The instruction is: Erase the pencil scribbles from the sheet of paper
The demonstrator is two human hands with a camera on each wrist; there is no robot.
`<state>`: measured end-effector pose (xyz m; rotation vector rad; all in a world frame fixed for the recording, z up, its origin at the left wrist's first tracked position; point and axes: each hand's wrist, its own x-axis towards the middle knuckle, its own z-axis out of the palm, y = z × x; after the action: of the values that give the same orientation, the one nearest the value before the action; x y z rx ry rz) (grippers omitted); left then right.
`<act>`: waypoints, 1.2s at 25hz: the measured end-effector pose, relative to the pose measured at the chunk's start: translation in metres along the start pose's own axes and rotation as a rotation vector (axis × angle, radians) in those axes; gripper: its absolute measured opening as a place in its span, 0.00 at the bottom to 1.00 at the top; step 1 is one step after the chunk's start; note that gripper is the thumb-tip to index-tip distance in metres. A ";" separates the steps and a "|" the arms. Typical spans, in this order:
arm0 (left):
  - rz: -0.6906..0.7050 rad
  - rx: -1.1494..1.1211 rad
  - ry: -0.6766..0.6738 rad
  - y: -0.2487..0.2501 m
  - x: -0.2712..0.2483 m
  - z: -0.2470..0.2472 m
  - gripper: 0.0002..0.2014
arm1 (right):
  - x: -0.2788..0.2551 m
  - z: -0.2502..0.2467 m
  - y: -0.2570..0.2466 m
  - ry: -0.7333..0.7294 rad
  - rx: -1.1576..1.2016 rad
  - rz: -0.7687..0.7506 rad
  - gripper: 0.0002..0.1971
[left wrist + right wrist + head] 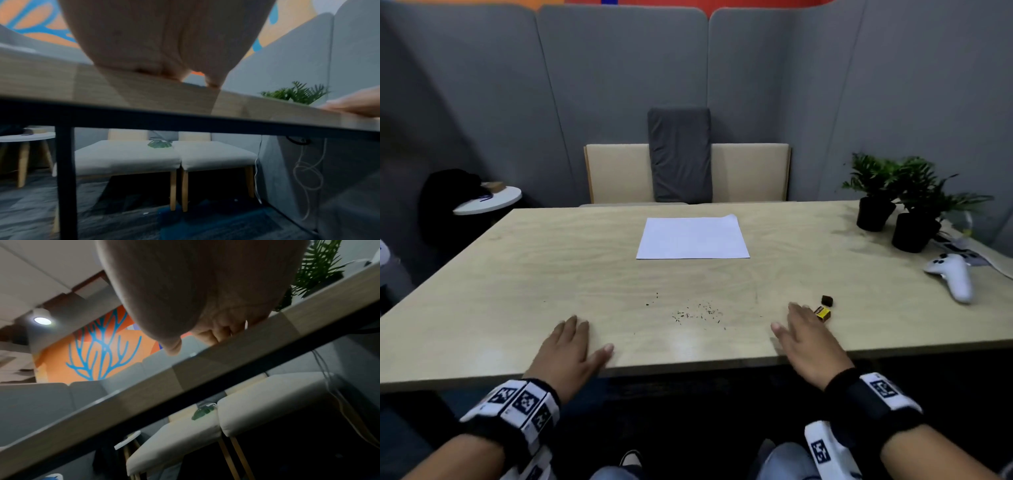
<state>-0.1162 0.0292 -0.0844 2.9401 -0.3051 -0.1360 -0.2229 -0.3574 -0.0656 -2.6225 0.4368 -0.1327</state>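
Observation:
A white sheet of paper [693,238] lies flat at the far middle of the wooden table [551,260]; no scribbles show on it from here. A dark eraser in a yellow sleeve [823,312] lies near the front right, with a small dark eraser piece [827,300] just behind it. My right hand [804,334] rests flat on the table, fingers straight, its fingertips right beside the sleeved eraser. My left hand [571,346] lies flat near the front edge, holding nothing. Eraser crumbs [698,313] are scattered between the hands. Both wrist views show only palm and table edge.
Two potted plants [893,202] stand at the back right corner, and a white controller [953,275] lies in front of them. A chair with a grey cushion [679,154] faces me across the table. A small round side table [488,200] stands at the left.

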 end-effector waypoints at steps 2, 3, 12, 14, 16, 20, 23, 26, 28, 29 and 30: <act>-0.027 0.038 0.056 -0.001 -0.006 0.005 0.40 | -0.001 0.012 0.005 -0.003 -0.215 0.048 0.38; -0.028 0.073 0.069 -0.001 -0.007 0.005 0.40 | -0.002 0.016 0.000 -0.004 -0.270 0.071 0.40; 0.000 0.174 0.044 0.001 0.002 -0.005 0.54 | 0.005 0.060 -0.099 -0.181 -0.108 -0.215 0.39; 0.006 0.179 0.048 -0.001 0.003 -0.004 0.55 | 0.007 0.050 -0.100 -0.189 0.128 -0.218 0.36; 0.008 0.196 0.048 -0.002 0.005 -0.003 0.54 | 0.015 0.032 -0.078 -0.037 0.129 -0.115 0.35; 0.017 0.205 0.057 -0.005 0.007 0.000 0.53 | 0.015 0.011 -0.022 -0.003 -0.175 0.208 0.39; 0.020 0.192 0.068 -0.004 0.007 0.000 0.52 | 0.015 0.030 -0.037 -0.013 -0.265 0.147 0.43; 0.019 0.153 0.093 -0.004 0.006 0.001 0.52 | 0.016 0.055 -0.081 -0.019 -0.264 0.017 0.44; 0.020 0.153 0.106 -0.005 0.006 0.002 0.51 | 0.016 0.073 -0.111 -0.062 -0.251 -0.057 0.43; 0.022 0.152 0.108 -0.005 0.007 0.003 0.51 | 0.016 0.080 -0.123 -0.097 -0.228 -0.099 0.42; 0.022 0.150 0.110 -0.005 0.007 0.003 0.51 | 0.017 0.085 -0.134 -0.141 -0.181 -0.154 0.41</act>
<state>-0.1092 0.0320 -0.0888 3.0756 -0.3456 0.0546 -0.1547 -0.2139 -0.0773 -2.8196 0.2071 0.0437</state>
